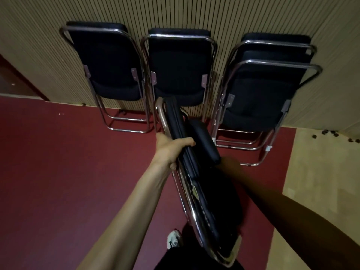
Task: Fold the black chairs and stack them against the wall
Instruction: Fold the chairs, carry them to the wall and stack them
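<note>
- The left hand (173, 148) grips the folded chair (207, 141) at its edge. The thumb lies over the black padding and the fingers wrap round the chrome frame (191, 209).
- The folded chair is held off the floor, edge-on to the camera. Its top end points toward the wall (175, 12) and its lower end is close to the person's legs.
- The right hand (230, 163) is in deep shadow against the far side of that chair, just below the seat pad. I cannot tell whether it grips the chair or only lies against it.
- Against the ribbed wall stand more folded black chairs, all upright and leaning back. The left chair (105, 61) and the middle chair (179, 65) each stand alone, with a narrow gap between them.
- On the right is a stack: the front chair (263, 98) leans on a rear chair (274, 47), their frames nested one before the other.
- The top of the held chair overlaps the lower part of the middle chair in view and lies between it and the right stack.
- The red floor (68, 152) runs under the chairs, and a beige floor patch (315, 172) lies to the right.
- Small dark bits (331, 133) sit on the beige floor by the wall.
- A light shoe (173, 239) shows beside the chair's lower end.
</note>
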`<control>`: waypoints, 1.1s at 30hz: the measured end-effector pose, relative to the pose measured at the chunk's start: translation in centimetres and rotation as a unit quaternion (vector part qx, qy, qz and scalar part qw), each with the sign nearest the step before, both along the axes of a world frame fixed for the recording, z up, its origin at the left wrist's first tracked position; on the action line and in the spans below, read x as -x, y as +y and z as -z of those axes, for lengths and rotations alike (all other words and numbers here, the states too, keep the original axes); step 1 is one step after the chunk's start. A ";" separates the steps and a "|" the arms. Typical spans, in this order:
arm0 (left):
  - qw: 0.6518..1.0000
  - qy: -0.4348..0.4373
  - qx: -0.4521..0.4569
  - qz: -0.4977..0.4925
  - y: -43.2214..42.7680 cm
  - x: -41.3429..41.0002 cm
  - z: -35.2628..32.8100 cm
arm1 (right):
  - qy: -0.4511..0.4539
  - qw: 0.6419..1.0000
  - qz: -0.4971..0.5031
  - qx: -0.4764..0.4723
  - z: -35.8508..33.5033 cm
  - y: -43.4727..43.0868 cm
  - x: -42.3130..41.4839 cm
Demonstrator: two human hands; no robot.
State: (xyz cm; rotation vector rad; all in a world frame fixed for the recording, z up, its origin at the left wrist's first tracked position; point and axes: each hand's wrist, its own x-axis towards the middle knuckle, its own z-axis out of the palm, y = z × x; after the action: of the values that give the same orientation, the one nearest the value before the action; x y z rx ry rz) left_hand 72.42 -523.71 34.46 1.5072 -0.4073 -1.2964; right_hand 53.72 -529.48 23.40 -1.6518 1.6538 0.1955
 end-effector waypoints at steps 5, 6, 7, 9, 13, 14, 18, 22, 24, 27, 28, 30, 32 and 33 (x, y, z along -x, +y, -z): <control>0.998 0.013 0.008 -0.063 -5.3 -3.4 0.2 | 0.015 0.998 -0.058 0.004 -0.1 -8.2 -4.3; 0.996 0.019 0.008 -0.081 -6.3 -3.9 0.2 | 0.026 0.997 -0.078 0.003 -0.4 -9.9 -5.3; 0.995 0.025 0.007 -0.100 -7.5 -4.3 0.3 | 0.037 0.994 -0.099 0.008 -0.7 -11.6 -6.2; 0.989 0.035 0.007 -0.141 -9.8 -5.2 0.4 | 0.049 0.989 -0.137 0.019 -0.8 -15.1 -8.0; 0.975 0.037 -0.010 -0.220 -13.6 -6.5 0.7 | 0.051 0.977 -0.206 0.032 -1.0 -21.4 -11.5; 0.972 0.044 -0.012 -0.228 -14.4 -6.8 1.0 | 0.054 0.974 -0.218 0.033 -1.0 -22.7 -12.3; 0.962 0.078 -0.031 -0.259 -17.4 -8.7 2.0 | 0.075 0.960 -0.267 0.039 -0.6 -27.6 -16.0; 0.949 0.144 -0.060 -0.275 -20.4 -11.0 3.1 | 0.103 0.946 -0.304 0.047 0.7 -31.8 -19.5; 0.940 0.174 -0.065 -0.287 -21.8 -11.9 3.5 | 0.112 0.939 -0.322 0.045 1.4 -33.7 -21.1; 0.929 0.195 -0.070 -0.307 -24.0 -12.7 4.1 | 0.126 0.929 -0.345 0.044 2.2 -36.2 -23.1; 0.926 0.197 -0.071 -0.314 -24.7 -12.8 4.2 | 0.130 0.927 -0.350 0.042 2.5 -37.0 -23.6; 0.920 0.205 -0.071 -0.326 -26.0 -13.1 4.6 | 0.137 0.921 -0.362 0.041 3.2 -38.5 -24.4; 0.913 0.210 -0.071 -0.342 -27.3 -13.1 5.1 | 0.138 0.918 -0.371 0.028 4.0 -40.0 -25.0; 0.910 0.212 -0.071 -0.348 -27.9 -13.1 5.4 | 0.139 0.916 -0.376 0.023 4.5 -40.7 -25.3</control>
State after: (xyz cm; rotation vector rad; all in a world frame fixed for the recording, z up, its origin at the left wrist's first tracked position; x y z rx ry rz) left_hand 85.47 -551.62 29.10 1.2571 0.4860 -1.0324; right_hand 79.04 -570.17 18.90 -2.3135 1.1249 0.8059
